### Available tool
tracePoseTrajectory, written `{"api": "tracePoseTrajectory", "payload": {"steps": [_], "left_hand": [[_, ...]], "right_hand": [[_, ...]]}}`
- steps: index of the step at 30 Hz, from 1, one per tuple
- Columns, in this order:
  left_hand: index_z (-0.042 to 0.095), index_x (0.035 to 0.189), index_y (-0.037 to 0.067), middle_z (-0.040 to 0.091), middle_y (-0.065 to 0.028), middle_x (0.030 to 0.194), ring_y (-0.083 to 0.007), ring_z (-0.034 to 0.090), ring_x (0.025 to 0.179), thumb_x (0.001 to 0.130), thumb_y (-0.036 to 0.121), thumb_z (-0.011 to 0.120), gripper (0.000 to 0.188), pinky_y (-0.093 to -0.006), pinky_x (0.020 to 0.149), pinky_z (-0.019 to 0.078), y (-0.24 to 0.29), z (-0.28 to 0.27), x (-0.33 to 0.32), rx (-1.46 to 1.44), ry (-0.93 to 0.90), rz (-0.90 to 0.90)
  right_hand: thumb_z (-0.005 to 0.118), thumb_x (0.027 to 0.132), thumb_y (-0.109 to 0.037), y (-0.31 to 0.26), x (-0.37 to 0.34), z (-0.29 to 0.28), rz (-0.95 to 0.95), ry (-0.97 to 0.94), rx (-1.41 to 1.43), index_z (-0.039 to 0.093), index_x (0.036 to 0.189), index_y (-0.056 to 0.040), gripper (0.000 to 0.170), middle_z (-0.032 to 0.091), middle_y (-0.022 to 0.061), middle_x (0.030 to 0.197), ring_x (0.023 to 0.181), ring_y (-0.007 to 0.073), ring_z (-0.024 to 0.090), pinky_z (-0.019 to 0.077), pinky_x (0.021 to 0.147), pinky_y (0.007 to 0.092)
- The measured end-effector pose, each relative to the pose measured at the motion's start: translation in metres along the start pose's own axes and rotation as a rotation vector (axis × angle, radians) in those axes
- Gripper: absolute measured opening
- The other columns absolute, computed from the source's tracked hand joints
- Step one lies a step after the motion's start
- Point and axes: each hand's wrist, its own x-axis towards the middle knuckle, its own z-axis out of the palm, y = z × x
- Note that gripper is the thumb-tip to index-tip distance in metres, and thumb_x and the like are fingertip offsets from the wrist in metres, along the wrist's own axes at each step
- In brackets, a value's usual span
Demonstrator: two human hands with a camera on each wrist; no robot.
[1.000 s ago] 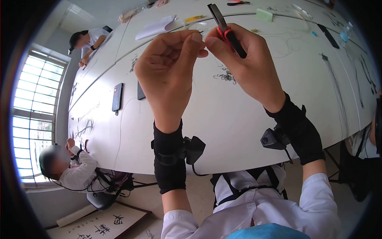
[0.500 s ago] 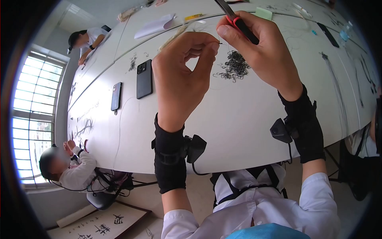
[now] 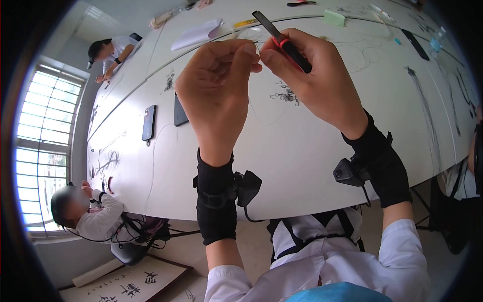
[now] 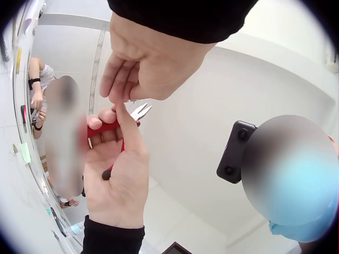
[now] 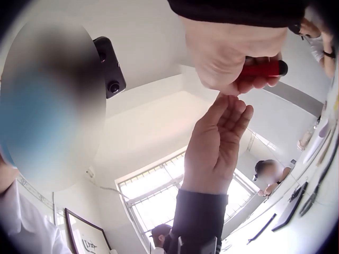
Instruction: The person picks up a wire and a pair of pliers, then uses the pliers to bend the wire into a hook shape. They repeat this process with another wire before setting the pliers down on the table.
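My left hand (image 3: 214,85) pinches a small dark hook-like piece (image 3: 255,42) between thumb and forefinger. Close beside it, my right hand (image 3: 319,80) holds red-and-black pliers (image 3: 293,54) in its palm, their metal jaws pointing up and to the left. The right thumb and forefinger meet right at the left fingertips. In the left wrist view the pliers' red handle (image 4: 106,127) lies under the curled right fingers. A fine thread (image 3: 257,117) hangs from about the hands onto the table. Under the right hand, a pile of small dark hooks (image 3: 286,95) is partly hidden.
On the white table (image 3: 282,171) lie one phone (image 3: 149,123) and another dark phone (image 3: 180,111), half behind my left hand. Farther back are white paper (image 3: 197,34), a green note (image 3: 334,18) and a water bottle (image 3: 437,43). Two people sit at the left.
Half a second ago both hands were farther right, with the pile of hooks more exposed. They have since moved back left, covering much of the pile and the nearer phone.
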Motion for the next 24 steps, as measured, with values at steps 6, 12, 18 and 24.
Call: {"api": "tracePoseTrajectory", "payload": {"steps": [6,12,18,24], "left_hand": [[0.069,0.092,-0.004,0.072,-0.0081,0.078,-0.0135,0.070,0.070,0.088,0.000,0.070,0.005,-0.0244,0.069,0.0556,-0.012,-0.002,0.001,0.218,-0.040,0.102],[0.068,0.101,-0.008,0.072,-0.0105,0.087,-0.0141,0.068,0.075,0.092,0.001,0.069,0.012,-0.0257,0.074,0.0558,0.000,0.001,-0.003,0.182,-0.216,0.017],[0.068,0.093,-0.006,0.072,-0.0110,0.083,-0.0134,0.069,0.073,0.089,-0.003,0.067,0.006,-0.0249,0.073,0.0563,-0.001,0.000,-0.002,-0.066,-0.093,-0.024],[0.068,0.092,-0.005,0.072,-0.0103,0.083,-0.0129,0.069,0.073,0.089,-0.002,0.069,0.005,-0.0250,0.073,0.0558,-0.008,-0.001,0.000,0.112,0.001,0.046]], "right_hand": [[0.066,0.097,-0.021,-0.009,0.000,-0.007,-0.164,-0.035,-0.233,0.065,0.103,0.0000,0.022,0.063,0.0059,0.075,0.072,0.0113,0.060,0.0479,0.071,0.0253],[0.066,0.096,-0.031,-0.009,0.012,-0.028,0.081,-0.094,-0.087,0.067,0.099,-0.0013,0.030,0.058,-0.0006,0.074,0.071,0.0075,0.052,0.0433,0.070,0.0233],[0.067,0.091,-0.019,0.001,0.010,-0.017,0.128,-0.133,-0.008,0.064,0.090,-0.0001,0.019,0.063,0.0136,0.071,0.057,0.0240,0.056,0.0465,0.059,0.0305],[0.067,0.096,-0.020,-0.014,-0.001,-0.010,-0.023,-0.123,-0.193,0.064,0.101,0.0001,0.021,0.062,0.0050,0.075,0.066,0.0100,0.053,0.0456,0.066,0.0244]]}}
